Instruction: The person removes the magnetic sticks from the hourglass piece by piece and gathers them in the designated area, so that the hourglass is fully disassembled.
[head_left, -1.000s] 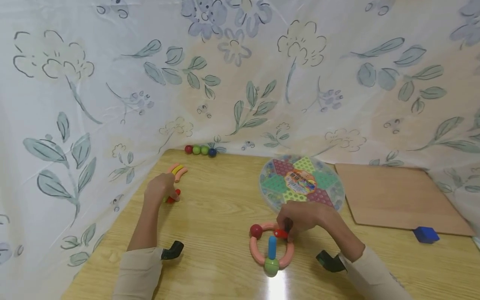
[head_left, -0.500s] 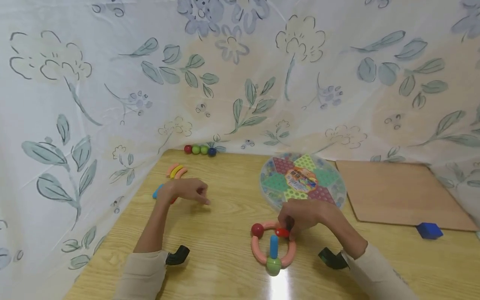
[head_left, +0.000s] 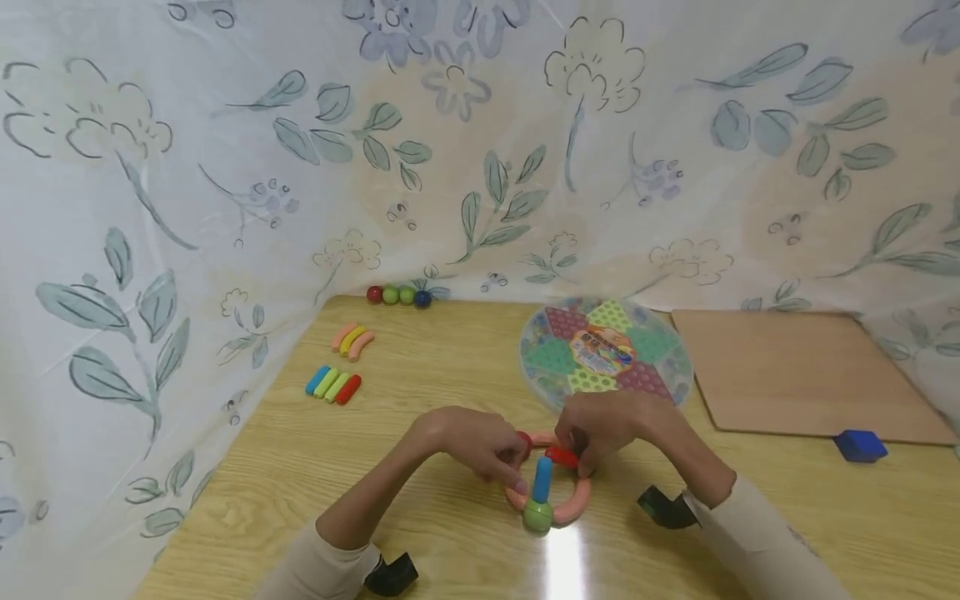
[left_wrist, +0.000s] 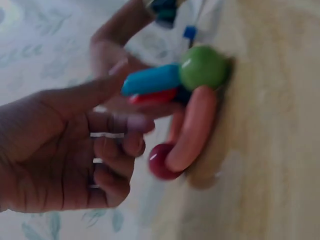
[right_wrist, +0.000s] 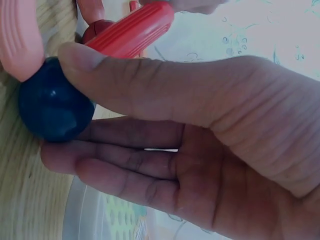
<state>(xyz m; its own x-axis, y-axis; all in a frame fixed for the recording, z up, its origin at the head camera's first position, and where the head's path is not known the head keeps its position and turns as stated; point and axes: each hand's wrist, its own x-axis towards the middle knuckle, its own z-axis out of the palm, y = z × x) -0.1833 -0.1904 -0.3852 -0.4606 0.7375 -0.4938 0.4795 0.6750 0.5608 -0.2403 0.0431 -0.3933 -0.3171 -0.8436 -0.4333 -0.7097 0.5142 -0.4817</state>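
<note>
On the wooden table lies a ring of pink curved rods (head_left: 573, 504) joined by balls. Its green ball (head_left: 537, 517) bears an upright blue rod (head_left: 542, 481), and its dark red ball (left_wrist: 165, 161) is at the far left. My right hand (head_left: 600, 423) pinches the ring's dark blue ball (right_wrist: 54, 102) between thumb and fingers; a red rod (right_wrist: 137, 32) points inward from there. My left hand (head_left: 476, 443) is at the ring's left side, fingers loosely bent and holding nothing, with fingertips close to the blue rod in the left wrist view.
Short straight rods (head_left: 348, 389) and curved rods (head_left: 360, 346) lie in rows at the left. Several balls (head_left: 391, 295) line the back edge. A round Chinese checkers board (head_left: 553, 362), a wooden board (head_left: 802, 375) and a blue block (head_left: 860, 446) are at the right.
My left hand has left the short red rod at the end of the left row and moved right to the ring. The right hand has kept its grip at the ring.
</note>
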